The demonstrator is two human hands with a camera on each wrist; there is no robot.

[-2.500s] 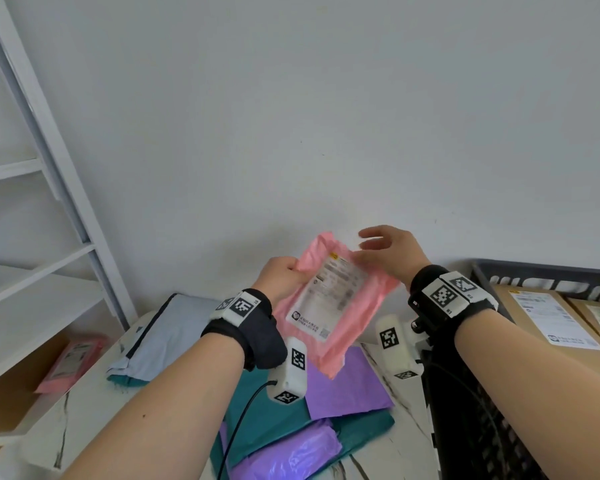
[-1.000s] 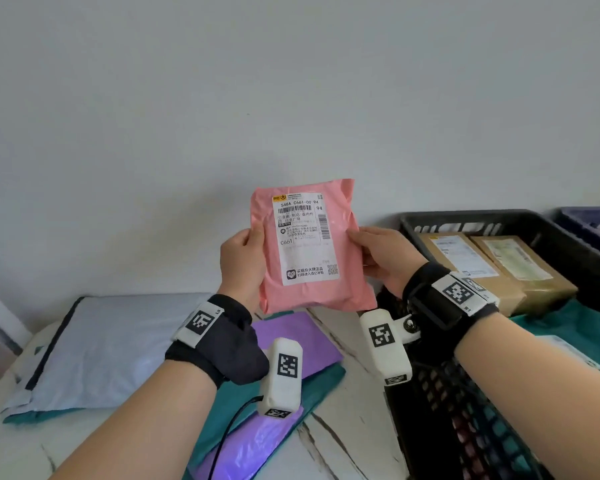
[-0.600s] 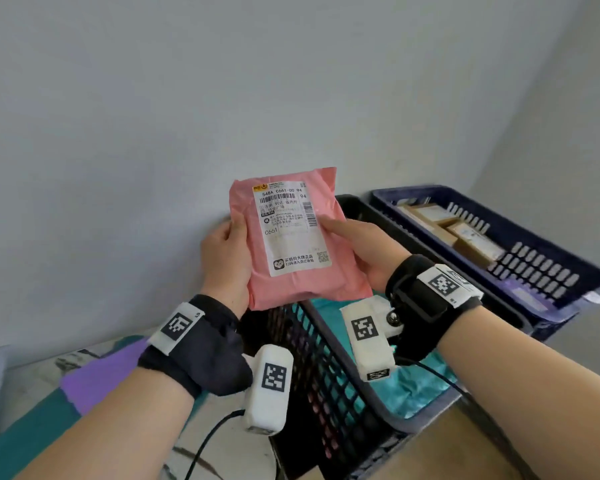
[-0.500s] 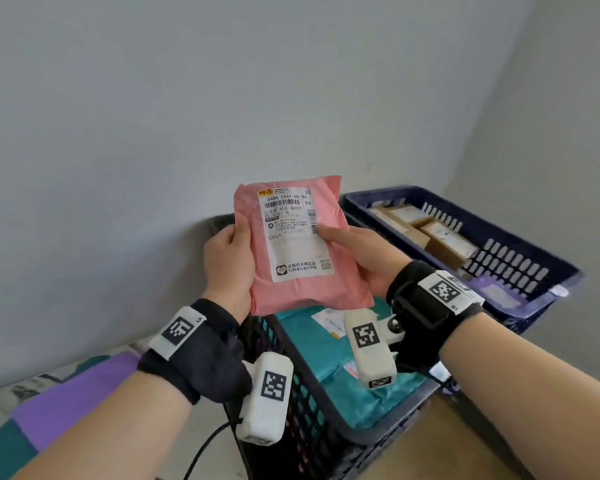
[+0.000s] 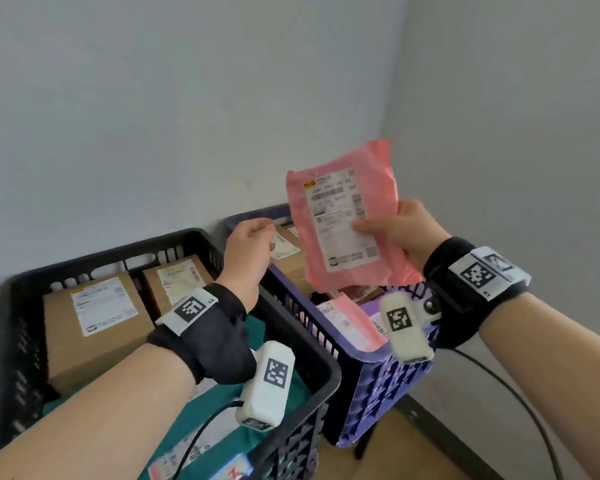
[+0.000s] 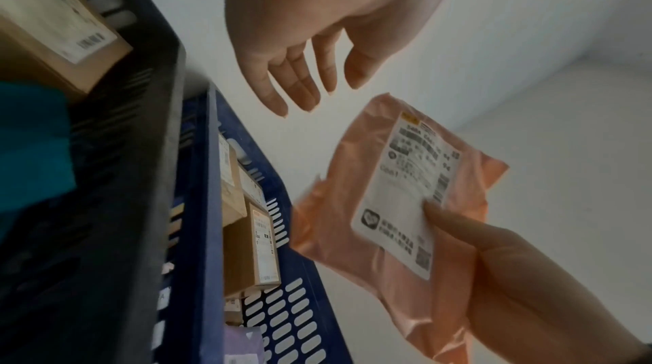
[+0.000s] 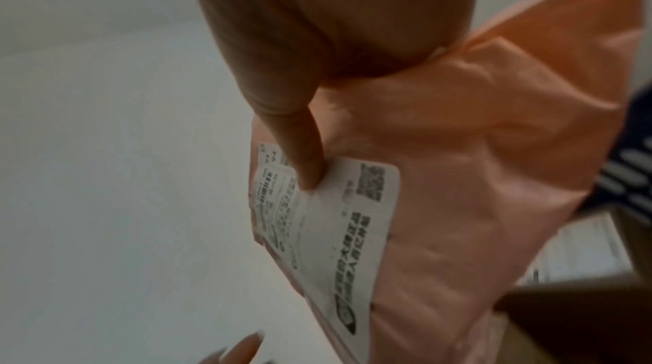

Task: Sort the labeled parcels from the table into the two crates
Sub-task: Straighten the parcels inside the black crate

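The pink parcel (image 5: 343, 220) is pinched by the right hand (image 5: 400, 230) above the blue crate (image 5: 385, 382), where boxes and mailers lie. The left hand (image 5: 248, 251), loosely spread, hangs beside it, holding nothing. Beneath its wrist, the black crate (image 5: 312, 372) holds labelled cardboard boxes (image 5: 94, 327) and teal mailers.

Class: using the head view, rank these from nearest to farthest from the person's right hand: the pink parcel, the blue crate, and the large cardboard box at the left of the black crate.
1. The pink parcel: gripped in the right hand.
2. The blue crate: directly below that hand, on the right.
3. The large cardboard box: far left, inside the black crate.
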